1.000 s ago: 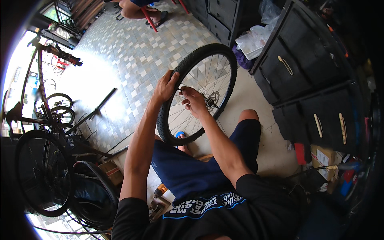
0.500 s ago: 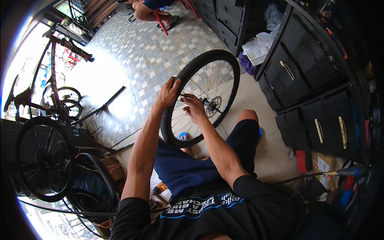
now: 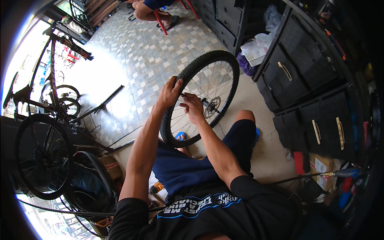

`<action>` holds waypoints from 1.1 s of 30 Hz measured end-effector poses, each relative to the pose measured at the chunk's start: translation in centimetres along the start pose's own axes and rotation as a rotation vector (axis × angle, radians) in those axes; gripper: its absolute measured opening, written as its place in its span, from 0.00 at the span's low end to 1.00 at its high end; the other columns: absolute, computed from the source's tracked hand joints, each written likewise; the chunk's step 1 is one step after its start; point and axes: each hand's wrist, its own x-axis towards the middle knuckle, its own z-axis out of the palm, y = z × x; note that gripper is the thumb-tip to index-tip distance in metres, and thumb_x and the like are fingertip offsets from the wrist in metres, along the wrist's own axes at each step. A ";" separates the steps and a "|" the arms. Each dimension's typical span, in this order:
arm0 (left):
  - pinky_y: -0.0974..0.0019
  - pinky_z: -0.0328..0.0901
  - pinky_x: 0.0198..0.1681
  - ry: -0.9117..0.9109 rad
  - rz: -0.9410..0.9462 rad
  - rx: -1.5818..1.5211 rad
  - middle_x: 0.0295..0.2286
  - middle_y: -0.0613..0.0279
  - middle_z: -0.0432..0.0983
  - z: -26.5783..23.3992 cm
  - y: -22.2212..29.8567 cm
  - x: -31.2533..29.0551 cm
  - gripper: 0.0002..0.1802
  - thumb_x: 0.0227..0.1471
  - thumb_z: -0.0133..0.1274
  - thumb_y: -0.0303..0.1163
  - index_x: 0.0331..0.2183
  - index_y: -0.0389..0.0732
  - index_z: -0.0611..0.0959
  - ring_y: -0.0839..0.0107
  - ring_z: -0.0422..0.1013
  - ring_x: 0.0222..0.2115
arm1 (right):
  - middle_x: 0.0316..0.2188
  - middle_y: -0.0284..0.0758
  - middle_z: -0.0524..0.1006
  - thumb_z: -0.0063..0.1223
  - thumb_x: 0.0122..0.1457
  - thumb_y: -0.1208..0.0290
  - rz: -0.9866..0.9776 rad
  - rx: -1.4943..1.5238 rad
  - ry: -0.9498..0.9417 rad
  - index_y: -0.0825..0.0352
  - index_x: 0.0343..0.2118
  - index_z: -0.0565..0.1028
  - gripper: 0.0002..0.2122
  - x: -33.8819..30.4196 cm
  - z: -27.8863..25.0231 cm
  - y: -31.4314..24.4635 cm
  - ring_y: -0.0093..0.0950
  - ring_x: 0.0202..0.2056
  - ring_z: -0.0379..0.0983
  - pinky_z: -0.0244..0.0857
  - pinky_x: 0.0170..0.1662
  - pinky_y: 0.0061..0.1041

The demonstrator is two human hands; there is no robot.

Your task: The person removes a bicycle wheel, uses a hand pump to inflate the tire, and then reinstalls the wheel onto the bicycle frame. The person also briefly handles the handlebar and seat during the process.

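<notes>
A bicycle wheel with a knobby black tyre stands tilted between my knees, its spokes, hub and disc brake rotor showing. My left hand is wrapped round the tyre on its left side, thumb over the tread. Just inside the rim, the fingers of my right hand are curled and pinched close to a small dark piece at the rim. What exactly they hold is too small to make out.
On the left a bicycle hangs on a repair stand. Dark drawers line the right side, with a white plastic basket beside them. Another person's leg and a red stool are at the top. An orange power drill lies below my left arm.
Both hands stay at the same part of the wheel, with the right fingers shifting slightly at the rim. The whole view has moved a little.
</notes>
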 end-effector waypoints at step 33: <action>0.46 0.63 0.39 -0.041 -0.053 0.037 0.30 0.34 0.73 -0.1 -0.1 -0.1 0.26 0.65 0.41 0.53 0.39 0.36 0.73 0.34 0.70 0.36 | 0.37 0.27 0.78 0.56 0.65 0.72 0.190 -0.229 -0.245 0.65 0.55 0.75 0.16 0.4 -1.9 -4.3 0.14 0.25 0.67 0.58 0.26 0.15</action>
